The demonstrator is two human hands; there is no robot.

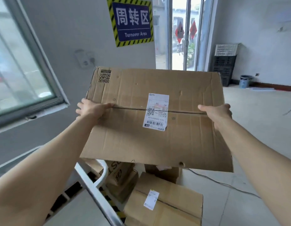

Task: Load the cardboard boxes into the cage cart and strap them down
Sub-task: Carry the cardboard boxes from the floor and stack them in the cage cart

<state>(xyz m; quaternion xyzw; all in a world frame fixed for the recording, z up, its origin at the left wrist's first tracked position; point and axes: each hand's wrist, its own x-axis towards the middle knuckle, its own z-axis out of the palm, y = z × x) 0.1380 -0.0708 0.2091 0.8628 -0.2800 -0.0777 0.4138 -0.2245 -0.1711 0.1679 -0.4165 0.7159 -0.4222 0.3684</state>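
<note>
I hold a large, worn cardboard box [187,141] in the air at chest height, its top face toward me with a white shipping label across the centre seam. My left hand [91,109] grips its left edge and my right hand [218,111] grips its right edge. Below the box, several smaller cardboard boxes [164,201] lie stacked on the floor beside the white metal frame of the cage cart [92,185] at the lower left. The cart's inside is mostly hidden.
A blue "Turnover Area" sign [133,22] hangs on the wall ahead. A window [22,67] is at left, a glass door [183,35] beyond. Stacked crates [224,62] and a bin [245,81] stand at the right wall. A cable [223,183] runs across the tiled floor.
</note>
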